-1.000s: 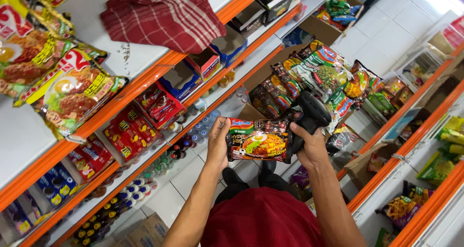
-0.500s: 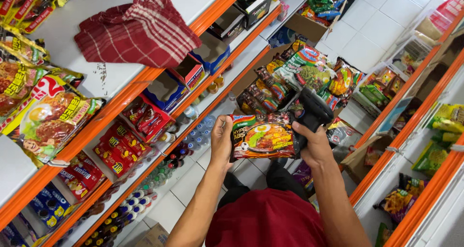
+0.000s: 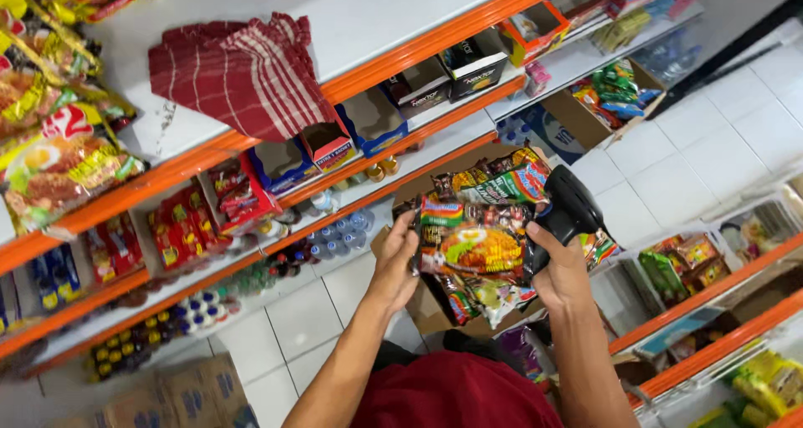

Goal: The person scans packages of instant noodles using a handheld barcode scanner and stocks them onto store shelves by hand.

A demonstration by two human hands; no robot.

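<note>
Noodle packet (image 3: 473,248) held up over the open cardboard box (image 3: 427,307), pinched at its left edge by the left hand (image 3: 397,265). Right hand (image 3: 560,273) closed on the packet's right edge, gripping a black scanner (image 3: 569,210) too. Orange-edged shelves (image 3: 251,148) to the left.

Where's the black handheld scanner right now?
In the head view, right of centre: the black scanner is in the right hand, touching the noodle packet held by the left hand.

A glossy plastic noodle packet (image 3: 473,248) catches the light. The black scanner (image 3: 567,215) looks like smooth matt plastic. A red striped cloth (image 3: 242,72) (soft, woven, crumpled) lies on a smooth white shelf (image 3: 376,18) with glossy orange edging.
</note>
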